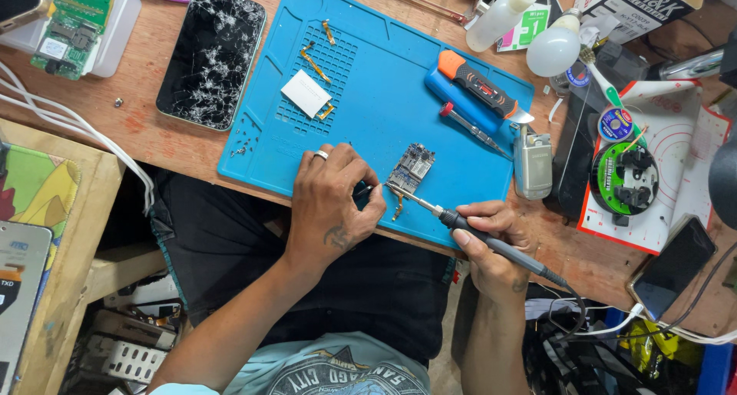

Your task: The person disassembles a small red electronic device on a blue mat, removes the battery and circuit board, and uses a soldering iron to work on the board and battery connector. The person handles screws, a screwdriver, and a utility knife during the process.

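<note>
A brown wooden table (146,126) fills the far part of the view. On it lies a big blue mat (384,118). To the left of the mat rests a black phone with a cracked screen (212,55), flat on the table. On the right side of the table sits a red and white sheet (679,172) with a round green and black holder (623,178) on top of it.

The left hand (332,203) rests on the near edge of the mat — its fingers are curled in, with a ring on one finger. It seems to pinch something thin and dark, but what it grips is too small to tell. The right hand (491,237) is closed around a black soldering iron (491,241) with a cord running off to the right. The iron's metal tip points left and touches the near end of a small circuit board (411,168).

The board lies on the mat, between the two hands and just beside the left fingers. Far from it on the mat lie a tool with an orange and black handle (480,84) and a thin screwdriver (470,126). A small white square part (305,94) sits on the dotted patch of the mat — a few thin gold strips lie near it.
</note>
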